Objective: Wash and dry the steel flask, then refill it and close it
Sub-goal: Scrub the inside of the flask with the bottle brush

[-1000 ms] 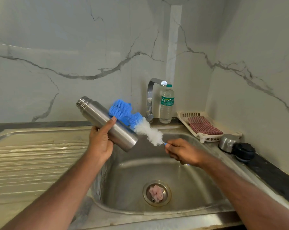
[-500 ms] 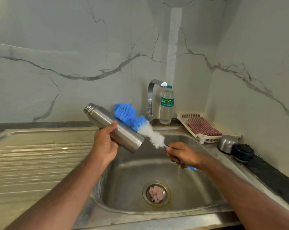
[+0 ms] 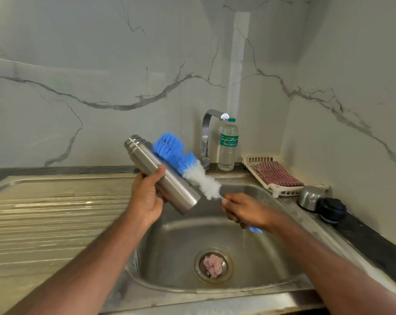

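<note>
Both hands' fingers grip: left flask, mouth up-left; right brush.

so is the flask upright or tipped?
Tipped: the flask slants, mouth up-left, base down-right over the sink, held by the left hand.

A home kitchen, at the sink corner.
A stainless steel sink basin with a ribbed steel draining board at nine o'clock sat under grey-veined white marble wall panels. A chrome tap and a clear plastic water bottle stood at twelve o'clock; a cream plastic rack holding a red checked cloth lay at two o'clock.
</note>
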Action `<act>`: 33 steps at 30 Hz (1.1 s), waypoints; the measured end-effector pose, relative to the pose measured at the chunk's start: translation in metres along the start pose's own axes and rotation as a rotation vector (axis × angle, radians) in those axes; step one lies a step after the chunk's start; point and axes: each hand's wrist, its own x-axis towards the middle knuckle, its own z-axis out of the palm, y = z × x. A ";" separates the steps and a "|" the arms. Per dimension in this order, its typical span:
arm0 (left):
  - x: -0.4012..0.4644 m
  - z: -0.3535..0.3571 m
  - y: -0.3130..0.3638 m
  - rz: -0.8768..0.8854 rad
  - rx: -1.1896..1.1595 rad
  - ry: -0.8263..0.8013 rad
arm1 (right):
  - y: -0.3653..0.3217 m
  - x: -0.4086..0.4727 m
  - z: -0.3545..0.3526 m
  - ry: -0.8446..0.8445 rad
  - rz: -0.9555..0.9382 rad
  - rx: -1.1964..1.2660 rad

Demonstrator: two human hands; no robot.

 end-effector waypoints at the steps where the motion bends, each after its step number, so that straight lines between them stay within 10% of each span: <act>1: -0.004 0.004 -0.005 -0.018 0.041 -0.031 | -0.006 0.005 0.009 0.072 -0.042 -0.020; 5: -0.011 0.018 -0.016 -0.057 0.105 -0.102 | -0.015 0.011 0.010 0.217 -0.135 -0.030; 12: 0.002 0.005 -0.003 -0.069 -0.086 -0.018 | 0.014 -0.014 -0.027 -0.160 0.085 0.109; 19: -0.007 0.021 -0.017 -0.020 0.079 -0.074 | -0.011 0.016 0.015 0.174 -0.081 0.012; 26: 0.002 0.004 -0.006 -0.017 0.054 -0.047 | 0.013 -0.013 -0.025 -0.138 0.046 0.118; 33: -0.010 0.016 -0.016 -0.093 0.101 -0.092 | -0.008 0.016 0.011 0.174 -0.169 -0.111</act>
